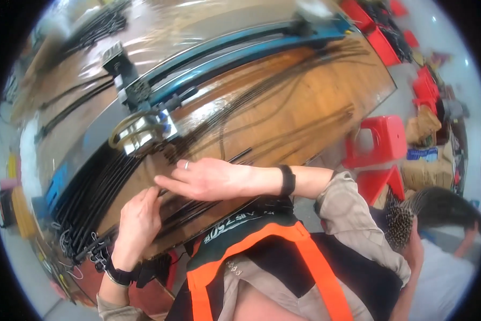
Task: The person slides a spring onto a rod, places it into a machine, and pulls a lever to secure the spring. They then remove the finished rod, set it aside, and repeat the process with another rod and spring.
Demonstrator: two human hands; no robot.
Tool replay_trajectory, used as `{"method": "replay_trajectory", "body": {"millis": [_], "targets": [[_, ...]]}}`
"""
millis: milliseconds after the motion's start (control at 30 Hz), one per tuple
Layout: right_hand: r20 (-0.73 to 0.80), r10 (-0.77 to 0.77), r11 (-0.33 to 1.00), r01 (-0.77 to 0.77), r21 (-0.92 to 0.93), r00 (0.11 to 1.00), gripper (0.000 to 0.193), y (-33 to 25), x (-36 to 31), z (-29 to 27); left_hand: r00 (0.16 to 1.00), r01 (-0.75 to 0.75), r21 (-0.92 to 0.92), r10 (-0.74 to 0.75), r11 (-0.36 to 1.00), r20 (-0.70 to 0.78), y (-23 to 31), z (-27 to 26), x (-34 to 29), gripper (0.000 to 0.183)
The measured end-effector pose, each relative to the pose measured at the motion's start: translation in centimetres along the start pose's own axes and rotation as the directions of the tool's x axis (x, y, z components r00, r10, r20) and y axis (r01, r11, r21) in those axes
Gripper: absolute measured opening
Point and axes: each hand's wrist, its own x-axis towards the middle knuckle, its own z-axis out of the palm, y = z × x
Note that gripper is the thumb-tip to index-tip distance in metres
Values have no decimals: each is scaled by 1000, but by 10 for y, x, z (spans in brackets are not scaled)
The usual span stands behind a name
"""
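My left hand (140, 218) is closed, its thumb and fingertips pressed together over the front edge of the work table. Close beside it, my right hand (205, 179) reaches in from the right, bent at the fingers, with one finger stretched toward the left fingertips. Anything pinched in either hand is too small or hidden to make out. Just beyond the hands stands a machine head (144, 134) with a shiny metal block and a looped brownish tube. Black rods (98, 187) lie in a bundle left of my hands. Thin dark strands (240, 101) run across the wooden tabletop (315, 85).
A blue rail (224, 59) carries the machine head across the table. Pale cords (96, 246) hang at the bundle's near end. Red stools (377, 140) and sacks (425, 174) stand to the right. Another person's hand (413, 243) holds a thick bundle of dark strands (398, 227).
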Motion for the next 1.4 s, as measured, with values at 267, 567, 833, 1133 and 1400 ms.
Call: {"method": "replay_trajectory", "body": {"millis": [267, 567, 833, 1133, 1400], "targets": [[-240, 191, 913, -82, 401, 952, 50, 10, -14, 8, 998, -53, 118, 55, 992, -15, 22, -4, 25, 17], [324, 583, 196, -516, 834, 745, 44, 15, -30, -20, 989, 9, 17, -6, 1000, -149, 22, -5, 27, 25], [-80, 468, 469, -171, 866, 880, 39, 14, -13, -11, 982, 35, 16, -32, 999, -189, 15, -13, 13, 27], [-17, 424, 559, -247, 791, 905, 33, 3, 3, -12, 977, 61, -7, -61, 998, -205, 14, -10, -1, 27], [-254, 313, 832, -135, 538, 915, 30, 8, 1, -4, 978, 62, -1, -61, 998, -200, 16, -9, -4, 26]]}}
